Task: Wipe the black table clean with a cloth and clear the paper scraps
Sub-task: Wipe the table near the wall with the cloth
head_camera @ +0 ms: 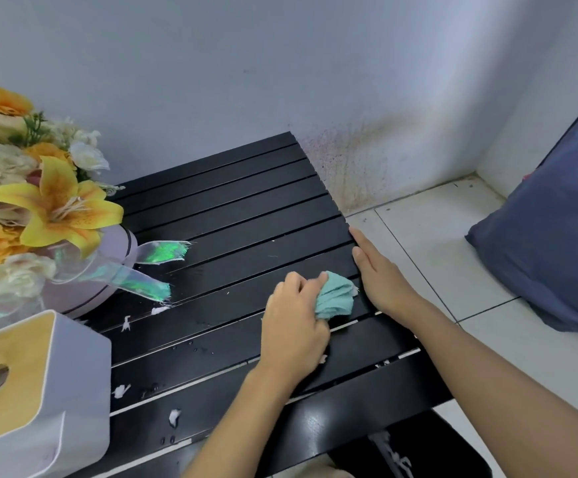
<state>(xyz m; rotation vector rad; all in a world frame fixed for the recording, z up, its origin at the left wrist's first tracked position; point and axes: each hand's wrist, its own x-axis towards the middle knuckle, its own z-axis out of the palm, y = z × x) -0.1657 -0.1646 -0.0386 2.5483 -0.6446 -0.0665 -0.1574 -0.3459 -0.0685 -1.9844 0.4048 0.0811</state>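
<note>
Wiping under way. Our left hand (294, 326) grips the bunched cloth (335, 298) on the table (232, 201) near its right edge; our right hand (380, 274) lies flat against that edge, fingers straight, holding nothing. The far slats look clean. We judge the task partly done: scraps (174, 417) lie towards the left edge beside the tissue box (39, 391), not yet cleared

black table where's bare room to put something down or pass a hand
Bare: the far slats of the black table, between the wall, the flower box and the right edge. Also the middle strip between the ribbon and the left hand gripping the cloth. Crowded: the left, with flower box, tissue box and paper scraps; the right hand rests on that edge.
</note>
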